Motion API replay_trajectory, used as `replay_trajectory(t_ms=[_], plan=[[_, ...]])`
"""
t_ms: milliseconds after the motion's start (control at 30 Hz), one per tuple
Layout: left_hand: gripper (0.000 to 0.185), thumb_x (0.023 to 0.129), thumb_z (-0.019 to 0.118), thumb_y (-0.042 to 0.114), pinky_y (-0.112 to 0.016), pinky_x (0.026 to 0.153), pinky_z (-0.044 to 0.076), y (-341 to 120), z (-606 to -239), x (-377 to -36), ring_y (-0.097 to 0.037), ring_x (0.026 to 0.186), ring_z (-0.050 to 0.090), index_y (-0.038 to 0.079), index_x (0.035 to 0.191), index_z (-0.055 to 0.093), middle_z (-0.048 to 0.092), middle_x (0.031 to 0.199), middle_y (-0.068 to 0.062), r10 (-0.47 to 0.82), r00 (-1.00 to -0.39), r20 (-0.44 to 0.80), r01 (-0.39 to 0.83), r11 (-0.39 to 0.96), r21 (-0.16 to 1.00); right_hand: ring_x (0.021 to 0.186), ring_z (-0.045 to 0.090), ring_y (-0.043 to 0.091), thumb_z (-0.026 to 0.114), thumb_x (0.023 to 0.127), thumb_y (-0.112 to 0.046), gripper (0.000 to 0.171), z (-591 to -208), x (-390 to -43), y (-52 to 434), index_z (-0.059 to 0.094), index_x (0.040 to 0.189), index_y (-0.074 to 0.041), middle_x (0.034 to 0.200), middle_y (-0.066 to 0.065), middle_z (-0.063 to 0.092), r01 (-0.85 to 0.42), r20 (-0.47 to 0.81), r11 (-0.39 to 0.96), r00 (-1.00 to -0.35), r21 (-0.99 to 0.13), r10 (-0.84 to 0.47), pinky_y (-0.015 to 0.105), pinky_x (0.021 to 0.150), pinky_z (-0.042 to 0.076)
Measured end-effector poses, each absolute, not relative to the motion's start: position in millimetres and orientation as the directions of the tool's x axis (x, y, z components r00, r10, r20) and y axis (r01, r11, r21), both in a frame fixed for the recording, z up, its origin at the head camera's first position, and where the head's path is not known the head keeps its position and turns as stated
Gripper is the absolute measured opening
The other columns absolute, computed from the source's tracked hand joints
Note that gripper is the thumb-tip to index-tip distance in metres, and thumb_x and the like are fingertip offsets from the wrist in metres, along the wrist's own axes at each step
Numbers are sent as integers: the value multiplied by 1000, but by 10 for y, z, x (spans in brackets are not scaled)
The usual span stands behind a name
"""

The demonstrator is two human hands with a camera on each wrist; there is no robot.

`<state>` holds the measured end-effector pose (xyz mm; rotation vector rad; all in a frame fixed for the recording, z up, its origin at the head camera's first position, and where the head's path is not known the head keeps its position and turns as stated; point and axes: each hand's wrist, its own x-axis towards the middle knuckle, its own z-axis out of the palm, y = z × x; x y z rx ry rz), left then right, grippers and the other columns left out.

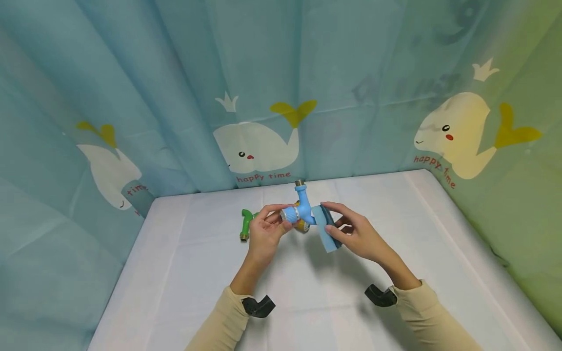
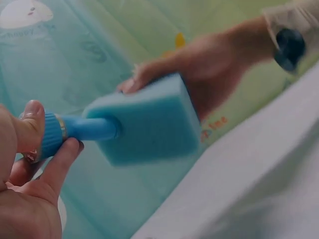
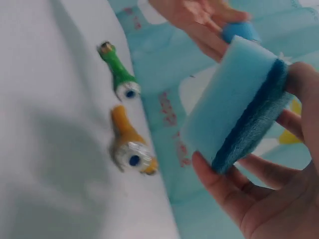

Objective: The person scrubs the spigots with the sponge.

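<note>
Your left hand point(image 1: 263, 233) pinches the blue tap point(image 1: 303, 209) by its ribbed end, lifted off the surface point(image 1: 197, 273). Your right hand point(image 1: 357, 234) clamps the sponge point(image 1: 327, 228) against the tap's body. Just behind your left grip lie an orange tap point(image 3: 128, 144) and a green tap point(image 1: 247, 223).

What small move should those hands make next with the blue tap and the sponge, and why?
Probably slide the blue sponge along the blue tap, rubbing its body. The right hand already presses the sponge against the tap's side, and the left hand grips the tap's ridged end above the white table, so it looks steadied for wiping.
</note>
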<state>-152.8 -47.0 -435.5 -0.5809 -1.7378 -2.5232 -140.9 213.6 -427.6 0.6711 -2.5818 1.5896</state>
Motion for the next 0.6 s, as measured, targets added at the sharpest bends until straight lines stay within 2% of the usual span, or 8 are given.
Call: replay_trajectory(t_ms=[100,233,367,500,600], plan=[[46,92,75,4,-44,97,55,-463,-4347,-1535,-29,121,64,-17,125,52,61,132,-33,194,-930,313,208,-423,882,93,68,23,67,101,-17,54,-4326,-1403,2103,48,152,-20,150,11,52,-356,232,345,-907,-868,-352,33,76,60],[44,91,77,3,-47,96,55,-473,-4360,-1530,-31,119,65,-15,124,52,62,131,-33,191,-933,304,180,-486,855,96,68,25,65,102,-13,53,-4347,-1411,2101,47,152,-15,151,15,51,-364,259,314,-908,-877,-331,32,77,59],[45,91,77,6,-46,97,55,-479,-4351,-1534,-33,122,63,-12,124,53,63,131,-31,195,-932,306,171,-509,844,101,68,30,61,104,-11,53,-4358,-1429,2069,44,153,-17,152,19,50,-363,267,237,-895,-901,-356,36,82,59],[51,91,78,10,-49,96,54,-490,-4341,-1540,-32,121,64,-16,125,51,61,132,-34,198,-925,325,192,-496,847,99,69,27,62,104,-12,53,-4375,-1427,2077,44,153,-19,152,18,50,-354,245,280,-901,-892,-359,33,81,59],[53,91,78,11,-49,94,56,-504,-4335,-1545,-30,117,67,-18,126,50,61,131,-34,183,-925,332,213,-473,855,99,68,27,64,102,-10,53,-4345,-1425,2074,47,152,-19,152,17,50,-370,273,281,-904,-886,-330,32,80,59]])
